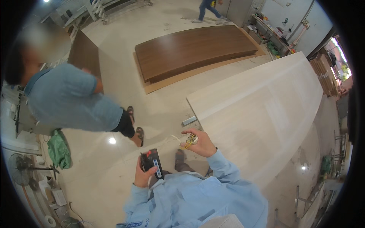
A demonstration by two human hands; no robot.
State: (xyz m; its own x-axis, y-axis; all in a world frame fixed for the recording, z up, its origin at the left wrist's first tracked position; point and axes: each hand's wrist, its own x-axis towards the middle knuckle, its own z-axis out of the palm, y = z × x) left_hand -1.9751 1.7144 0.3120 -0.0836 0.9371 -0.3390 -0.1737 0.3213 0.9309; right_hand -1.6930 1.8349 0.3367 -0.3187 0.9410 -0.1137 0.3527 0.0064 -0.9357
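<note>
My left hand (143, 176) is wrapped round a black box-shaped object (147, 159) with a red part on top and a blue and white strip on its side; its exact kind is unclear. My right hand (205, 146) grips a small round whitish piece (193, 139) with a yellow strand, held between thumb and fingers. A pale thin strand trails from it toward the left. Both hands are in front of my body, apart from each other. The right one is beside the near left edge of a large pale board (258, 110).
A small light block (189, 121) lies at the pale board's corner. Beyond it, brown panels (194, 51) are stacked over cardboard. A co-worker in a blue shirt (72, 98) stands at the left, near a green sack (59, 150) and a fan (21, 169). Another person's legs (208, 11) show far back.
</note>
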